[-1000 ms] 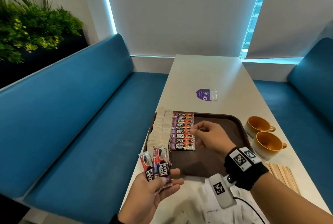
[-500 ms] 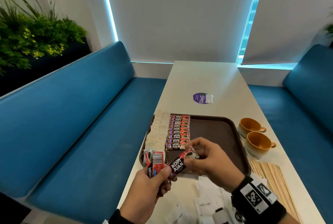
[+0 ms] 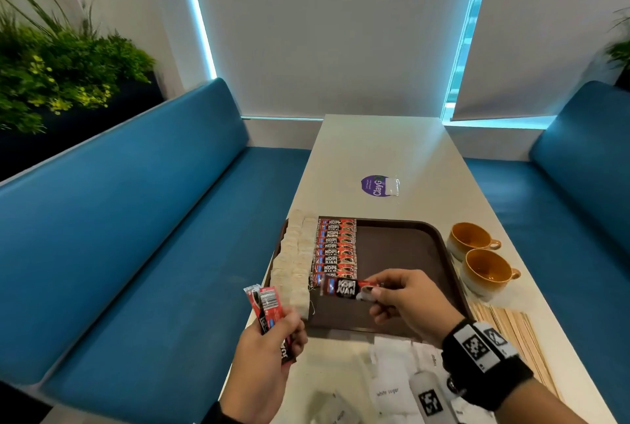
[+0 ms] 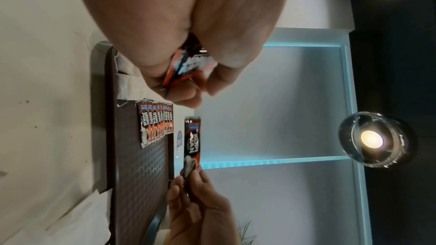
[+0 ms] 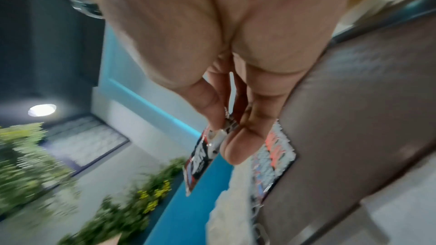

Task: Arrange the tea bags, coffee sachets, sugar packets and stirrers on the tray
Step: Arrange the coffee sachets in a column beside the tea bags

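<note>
A brown tray (image 3: 402, 246) lies on the white table, with a column of pale tea bags (image 3: 293, 253) along its left edge and a row of red coffee sachets (image 3: 335, 246) beside them. My right hand (image 3: 375, 294) pinches one coffee sachet (image 3: 344, 288) by its end and holds it level just above the near end of that row. My left hand (image 3: 272, 331) grips a small bunch of coffee sachets (image 3: 267, 304) upright at the tray's near left corner. White sugar packets (image 3: 388, 386) lie on the table below my right wrist. Wooden stirrers (image 3: 511, 328) lie to the right of the tray.
Two orange cups (image 3: 477, 256) stand right of the tray. A purple sticker (image 3: 375, 185) marks the table behind it. Blue benches (image 3: 136, 236) run along both sides of the table, and a plant (image 3: 58, 65) stands at the far left.
My right hand left the row on the tray, took one sachet from the bunch in my left hand and carried it out over the tray's near left part.
</note>
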